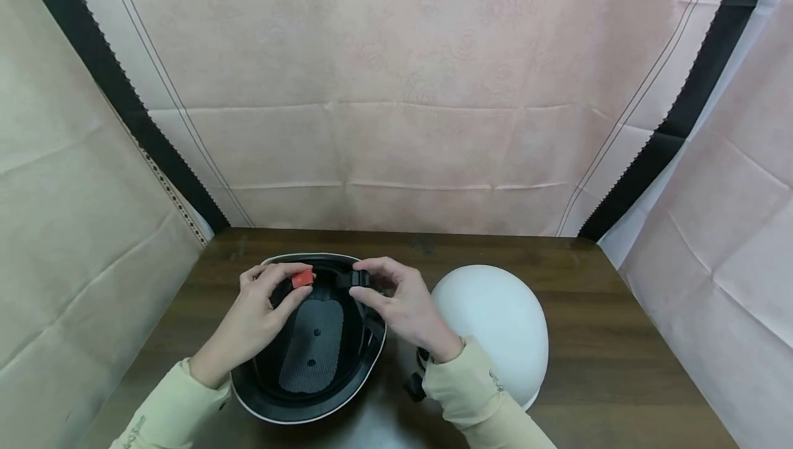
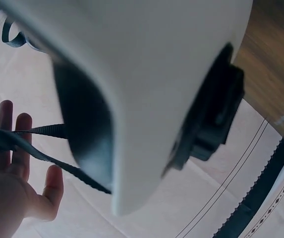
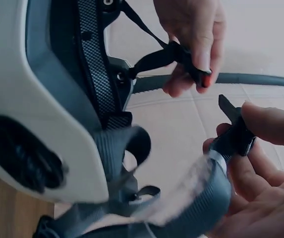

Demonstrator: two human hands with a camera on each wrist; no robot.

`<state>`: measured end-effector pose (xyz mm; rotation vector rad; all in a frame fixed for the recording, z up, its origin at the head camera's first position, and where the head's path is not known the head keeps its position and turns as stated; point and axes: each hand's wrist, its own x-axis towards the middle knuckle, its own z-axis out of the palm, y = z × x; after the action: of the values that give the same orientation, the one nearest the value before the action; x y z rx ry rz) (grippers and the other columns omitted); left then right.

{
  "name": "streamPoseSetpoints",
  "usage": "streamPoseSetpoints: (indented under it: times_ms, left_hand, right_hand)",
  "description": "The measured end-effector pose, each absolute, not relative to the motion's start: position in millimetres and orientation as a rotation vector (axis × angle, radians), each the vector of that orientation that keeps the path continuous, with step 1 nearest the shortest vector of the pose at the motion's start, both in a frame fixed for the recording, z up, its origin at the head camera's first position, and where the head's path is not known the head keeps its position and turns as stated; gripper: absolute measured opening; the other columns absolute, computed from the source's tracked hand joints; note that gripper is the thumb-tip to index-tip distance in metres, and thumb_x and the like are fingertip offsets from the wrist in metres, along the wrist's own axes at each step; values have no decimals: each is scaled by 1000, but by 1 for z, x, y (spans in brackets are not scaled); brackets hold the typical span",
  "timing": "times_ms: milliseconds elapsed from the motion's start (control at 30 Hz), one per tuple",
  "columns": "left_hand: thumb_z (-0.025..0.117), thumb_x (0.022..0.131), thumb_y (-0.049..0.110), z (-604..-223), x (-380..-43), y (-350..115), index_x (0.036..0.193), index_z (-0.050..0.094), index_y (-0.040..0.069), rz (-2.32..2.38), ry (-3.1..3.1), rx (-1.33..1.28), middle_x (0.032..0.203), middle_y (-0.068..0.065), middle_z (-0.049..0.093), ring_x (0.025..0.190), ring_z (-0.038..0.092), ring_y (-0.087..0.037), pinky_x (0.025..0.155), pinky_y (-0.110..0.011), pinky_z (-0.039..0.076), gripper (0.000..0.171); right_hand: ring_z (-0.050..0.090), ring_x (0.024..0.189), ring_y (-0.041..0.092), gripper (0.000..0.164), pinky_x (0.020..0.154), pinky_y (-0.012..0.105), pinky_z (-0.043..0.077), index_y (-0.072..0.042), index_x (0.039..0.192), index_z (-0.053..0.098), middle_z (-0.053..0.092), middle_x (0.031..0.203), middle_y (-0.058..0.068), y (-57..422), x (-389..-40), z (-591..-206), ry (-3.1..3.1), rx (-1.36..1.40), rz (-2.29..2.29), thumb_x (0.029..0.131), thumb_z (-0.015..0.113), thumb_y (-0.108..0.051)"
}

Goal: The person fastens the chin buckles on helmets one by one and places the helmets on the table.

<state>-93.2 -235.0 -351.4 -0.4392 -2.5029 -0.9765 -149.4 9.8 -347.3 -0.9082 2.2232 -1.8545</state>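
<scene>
A white helmet (image 1: 310,404) lies upside down on the table, its dark padded inside facing up. Over its opening my left hand (image 1: 260,308) pinches a buckle half with a red part (image 1: 302,278). Opposite it, my right hand (image 1: 403,301) pinches the black buckle half (image 1: 354,279) between thumb and fingers. A gap separates the two halves. In the right wrist view, the black half (image 3: 241,134) sits on a wide strap (image 3: 201,208), and its prong points toward the red-marked half (image 3: 198,74). Dark straps (image 2: 47,157) run from the helmet to my left hand in the left wrist view.
A second white helmet (image 1: 492,332), dome up, stands right of the first, close to my right forearm; dark strap parts (image 1: 415,387) show at its left. Pale fabric walls (image 1: 409,91) surround the brown wooden table (image 1: 619,366) at the back and sides.
</scene>
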Motion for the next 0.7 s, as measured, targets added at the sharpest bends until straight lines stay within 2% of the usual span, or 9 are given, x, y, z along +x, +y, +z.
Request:
streamPoseSetpoints:
  times_ms: [233, 500, 700]
  left_hand:
    - [71, 88, 5, -353, -93, -233, 124, 60, 7, -966, -2516, -503, 113, -8, 63, 107, 55, -28, 99, -58, 16, 37]
    - [69, 90, 8, -352, -93, -231, 124, 59, 6, -962, -2519, -539, 116, -8, 62, 109, 55, -27, 99, -59, 15, 35]
    - [70, 89, 6, -353, -93, -232, 122, 60, 7, -950, -2503, -542, 112, -6, 63, 108, 54, -26, 98, -57, 15, 34]
  right_hand:
    - [59, 90, 20, 33, 74, 35, 51, -16, 122, 63, 68, 107, -7, -3, -149, -349, 2225, -921, -1776, 91, 71, -24]
    - [58, 94, 15, 30, 79, 34, 50, -20, 120, 63, 68, 108, -10, -11, -148, -351, 2254, -963, -1735, 91, 71, -24]
    - [58, 92, 18, 28, 77, 34, 51, -24, 118, 62, 69, 107, -9, -12, -146, -352, 2236, -930, -1787, 91, 70, -23]
